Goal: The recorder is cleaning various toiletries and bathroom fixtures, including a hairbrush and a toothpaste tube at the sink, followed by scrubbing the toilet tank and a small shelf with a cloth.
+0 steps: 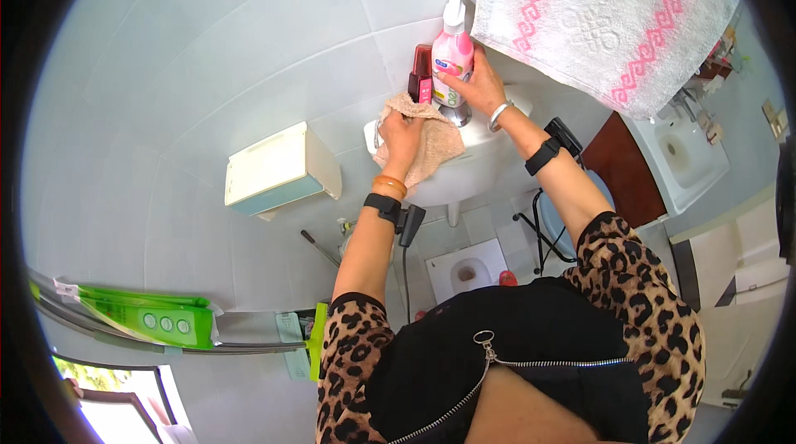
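Observation:
My right hand [482, 85] is wrapped round a pink and white pump bottle [452, 54], which stands upright over the white toilet tank [489, 135]. In my left hand [400, 137] is a beige cloth [439, 150], bunched under the fingers against the tank top and draping over its front edge. Close behind the cloth, left of the pump bottle, is a dark red bottle [420, 71]. A round metal flush button [458, 115] shows just below the pump bottle. Whether the bottle's base touches the tank cannot be made out.
A white towel with pink pattern [597, 21] hangs at upper right, near my right hand. On the left wall is a white paper box [278, 170]. A washbasin [680, 154] stands at right. Below lies a squat toilet pan [466, 274]; a green package [149, 315] is at lower left.

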The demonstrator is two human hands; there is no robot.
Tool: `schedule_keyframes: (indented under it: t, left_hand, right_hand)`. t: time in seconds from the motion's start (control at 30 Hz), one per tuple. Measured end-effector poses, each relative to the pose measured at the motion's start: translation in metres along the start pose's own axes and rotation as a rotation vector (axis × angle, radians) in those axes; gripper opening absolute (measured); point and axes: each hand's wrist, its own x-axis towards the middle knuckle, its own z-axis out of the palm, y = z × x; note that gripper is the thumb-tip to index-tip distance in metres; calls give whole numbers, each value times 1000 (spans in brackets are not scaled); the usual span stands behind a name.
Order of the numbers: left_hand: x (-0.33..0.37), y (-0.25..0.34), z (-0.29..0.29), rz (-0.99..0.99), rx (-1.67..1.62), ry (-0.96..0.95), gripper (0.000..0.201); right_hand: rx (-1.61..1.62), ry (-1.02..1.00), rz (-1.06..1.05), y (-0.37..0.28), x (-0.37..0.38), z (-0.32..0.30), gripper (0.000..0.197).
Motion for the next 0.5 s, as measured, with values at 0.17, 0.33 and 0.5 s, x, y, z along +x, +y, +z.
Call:
schedule_keyframes:
  t: [0.17, 0.33, 0.5]
  left_hand:
    - [5, 0, -2, 11, 430, -54, 29]
    - [5, 9, -2, -43, 307, -50, 32]
    - [7, -3, 1, -25, 401, -33, 32]
  right_hand:
    - [-5, -146, 140, -13, 3, 2, 76]
    - [-26, -188, 101, -14, 4, 3, 86]
    - [106, -77, 118, -10, -5, 8, 89]
